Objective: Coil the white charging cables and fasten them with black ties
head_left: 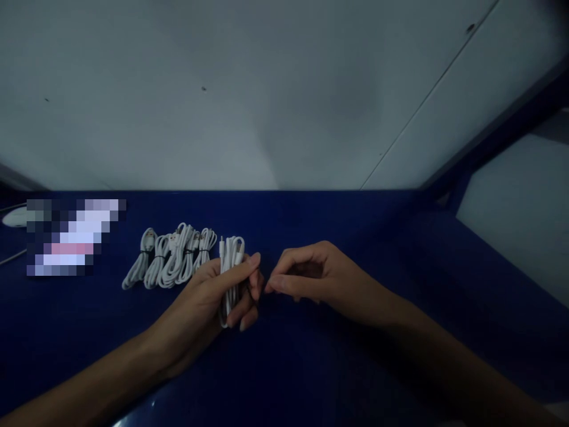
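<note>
A folded white USB cable (230, 261) is held upright in my left hand (217, 284), with the thumb across its front. Its connectors point up, and the loops hang below the fingers. Something thin and dark, perhaps a tie, shows by the left fingers; its ends are hard to see. My right hand (311, 273) is just to the right, thumb and forefinger pinched together near the left fingertips. Whatever the pinch holds is too small or dark to make out. Left of the held cable lie several bundled white cables (166, 261), some with dark ties round their middles.
The blue tabletop (284, 367) runs back to a pale wall (222, 130). A blurred-out bright object (82, 237) lies at the far left, beside a white rounded object (15, 217) with a thin cord near it. A blue frame (480, 160) slants up at the right.
</note>
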A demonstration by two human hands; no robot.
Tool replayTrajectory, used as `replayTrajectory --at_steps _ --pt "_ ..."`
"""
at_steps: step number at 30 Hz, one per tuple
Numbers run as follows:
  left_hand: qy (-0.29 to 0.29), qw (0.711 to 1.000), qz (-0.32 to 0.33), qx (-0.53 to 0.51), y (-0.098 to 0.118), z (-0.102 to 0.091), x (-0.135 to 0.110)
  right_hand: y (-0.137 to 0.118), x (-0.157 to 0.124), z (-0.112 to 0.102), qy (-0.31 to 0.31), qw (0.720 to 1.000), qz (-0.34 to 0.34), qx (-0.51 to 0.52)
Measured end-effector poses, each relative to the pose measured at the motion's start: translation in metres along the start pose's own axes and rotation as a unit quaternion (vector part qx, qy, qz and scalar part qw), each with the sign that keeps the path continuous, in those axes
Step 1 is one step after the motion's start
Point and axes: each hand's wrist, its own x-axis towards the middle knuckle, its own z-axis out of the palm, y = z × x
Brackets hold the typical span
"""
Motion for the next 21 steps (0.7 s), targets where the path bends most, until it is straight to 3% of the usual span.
replayTrajectory --at_steps 9,15,21 --pt "-0.001 0.999 0.026 0.022 0.0002 0.0044 0.0001 0.001 -0.0011 -0.0005 -0.027 0.999 0.02 -0.018" --pt "0.018 0.995 0.058 0.081 0.0018 0.0048 0.0004 -0.0005 -0.0029 -0.0017 -0.103 0.993 0.052 -0.01" --pt "0.028 0.992 0.063 0.104 0.0022 0.0035 0.001 -0.0021 -0.0027 0.0014 -0.11 0.992 0.058 0.003"
